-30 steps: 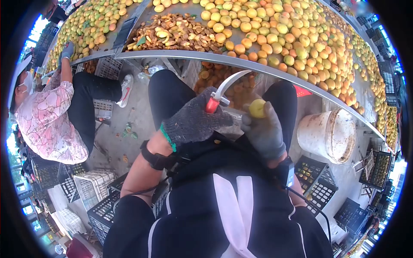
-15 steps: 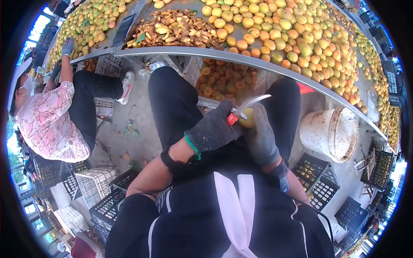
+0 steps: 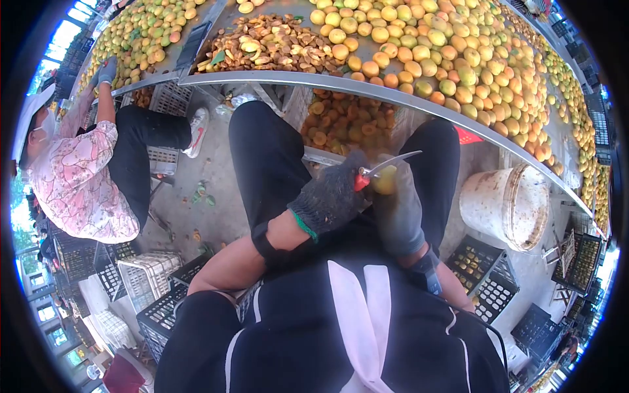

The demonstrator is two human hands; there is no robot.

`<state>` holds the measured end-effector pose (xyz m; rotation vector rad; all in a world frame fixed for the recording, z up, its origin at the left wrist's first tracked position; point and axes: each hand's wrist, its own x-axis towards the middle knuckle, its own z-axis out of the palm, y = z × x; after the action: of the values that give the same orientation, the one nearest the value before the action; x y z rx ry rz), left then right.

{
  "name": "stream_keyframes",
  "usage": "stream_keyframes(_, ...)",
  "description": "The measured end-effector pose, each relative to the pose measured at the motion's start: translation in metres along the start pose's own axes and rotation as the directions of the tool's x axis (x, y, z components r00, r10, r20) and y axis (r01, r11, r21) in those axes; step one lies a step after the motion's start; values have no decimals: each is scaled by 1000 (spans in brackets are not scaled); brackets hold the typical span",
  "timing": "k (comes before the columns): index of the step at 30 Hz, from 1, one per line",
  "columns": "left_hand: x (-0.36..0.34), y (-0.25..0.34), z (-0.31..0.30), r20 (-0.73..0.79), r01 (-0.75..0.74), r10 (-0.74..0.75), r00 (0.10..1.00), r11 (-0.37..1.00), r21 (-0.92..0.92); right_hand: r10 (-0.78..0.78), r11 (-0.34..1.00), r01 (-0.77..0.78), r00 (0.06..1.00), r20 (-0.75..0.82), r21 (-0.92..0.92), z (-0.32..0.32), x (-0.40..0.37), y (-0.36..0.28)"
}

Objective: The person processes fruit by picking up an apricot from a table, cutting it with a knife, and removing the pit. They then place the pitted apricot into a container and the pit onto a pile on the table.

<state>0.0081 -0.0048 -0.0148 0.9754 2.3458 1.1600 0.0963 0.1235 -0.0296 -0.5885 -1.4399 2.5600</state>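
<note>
Head-worn view, forward and down

A long counter [image 3: 282,77] with a raised metal rim curves across the top of the view. Round yellow-orange fruit [image 3: 466,57] covers much of its centre and right, many touching. Left of centre lies a heap of brown and yellow cut pieces [image 3: 275,49], with a green leaf [image 3: 218,57] at its left edge. Beyond a divider [image 3: 194,40], more yellow, green and orange fruit [image 3: 147,39] spreads over the left section.
</note>
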Motion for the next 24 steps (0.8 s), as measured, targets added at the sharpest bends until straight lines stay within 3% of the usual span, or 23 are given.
stream_keyframes(1, 0, -1, 1, 52, -28, 30, 998, 999, -43, 1, 1000, -1, 1000, 2, 1, -1, -1, 0)
stream_keyframes(3, -1, 1, 1, 90, 7, -3, 996, 999, -42, -108, 961, 105, 994, 1, -255, -2, -5, -1)
stream_keyframes(5, -2, 2, 3, 129, 42, -37, 991, 998, -41, -107, 966, 98, 994, -22, -238, 3, -10, -8)
stream_keyframes(7, -2, 1, 5, 104, -42, 39, 994, 999, 29, -106, 971, 93, 993, -47, -220, 6, -12, -8)
stream_keyframes(10, 1, -8, 15, 100, -97, 97, 990, 995, -4, -185, 963, 165, 980, -79, -215, 9, -13, -8)
stream_keyframes(12, 9, -16, 21, 93, -141, 147, 985, 988, -65, -309, 891, 288, 951, -3, -350, 8, -10, -10)
stream_keyframes(14, 12, -21, 24, 78, -193, 203, 976, 973, -126, -254, 889, 240, 967, 17, -390, -1, -4, -7)
stream_keyframes(16, 14, -23, 22, 192, -151, 153, 969, 988, -28, -203, 881, 196, 979, 29, -431, -13, 3, -9)
stream_keyframes(17, 14, -24, 20, 194, -154, 157, 968, 988, -30, 1, 979, 3, 1000, 20, -203, -19, 5, -12)
stream_keyframes(18, 12, -20, 17, 201, -136, 124, 972, 990, 44, 207, 977, -209, 977, 58, 33, -22, 4, -13)
stream_keyframes(19, 10, -16, 13, 201, -116, 90, 975, 986, 119, 227, 967, -235, 970, 86, 101, -18, 2, -16)
stream_keyframes(23, 16, -11, -2, 187, -63, 50, 981, 996, 60, 112, 968, -130, 989, 95, 214, -20, 9, 0)
stream_keyframes(24, 19, -18, -3, 71, -73, 81, 994, 992, -103, 122, 944, -123, 992, 24, 305, -21, 14, 2)
